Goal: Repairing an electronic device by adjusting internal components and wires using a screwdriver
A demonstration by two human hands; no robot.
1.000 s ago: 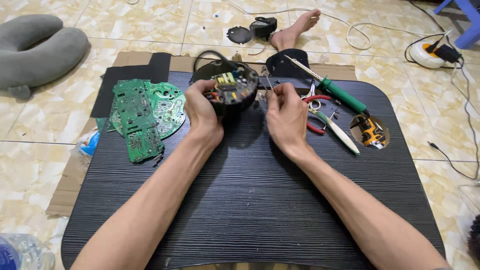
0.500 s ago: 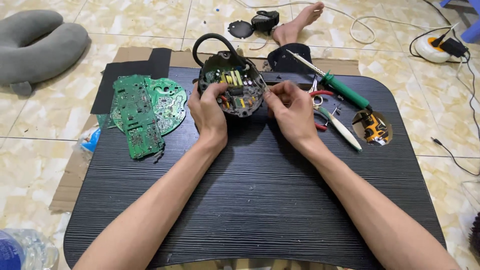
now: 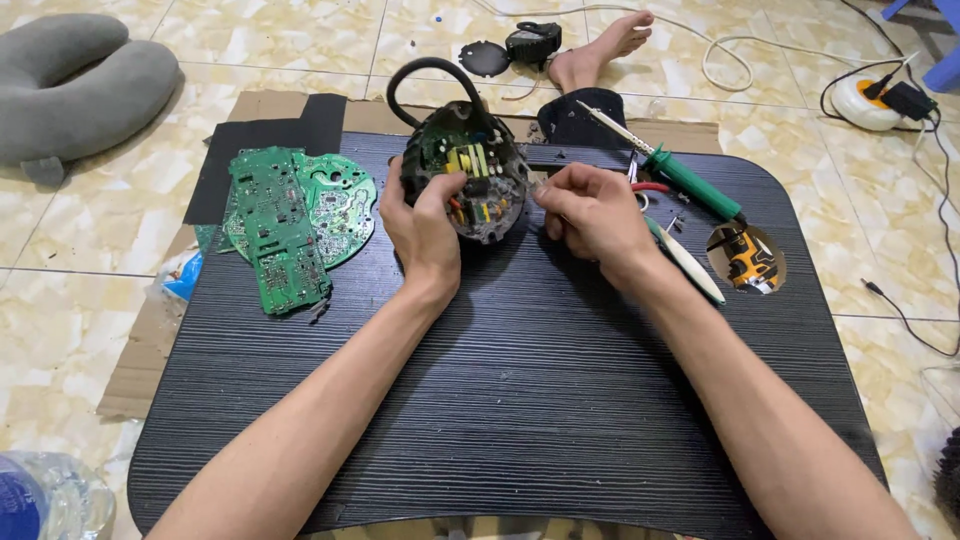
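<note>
An opened black round device (image 3: 468, 172) with a circuit board and yellow parts inside stands tilted on the black ribbed table (image 3: 500, 400). A black cable loop rises from its top. My left hand (image 3: 425, 225) grips its left side, thumb on the board. My right hand (image 3: 590, 212) sits just right of it, fingers pinched together near its right edge; what they pinch is too small to tell.
Green circuit boards (image 3: 290, 215) lie at the table's left. A green-handled soldering iron (image 3: 670, 165), a white tool (image 3: 690, 265) and red-handled pliers lie at the right. A grey pillow (image 3: 80, 80), a bare foot (image 3: 600, 50) and a power strip (image 3: 870, 100) are on the tiled floor.
The view has tilted down slightly. The device has been tipped up more toward me, and my right hand has come closer to its right edge.
</note>
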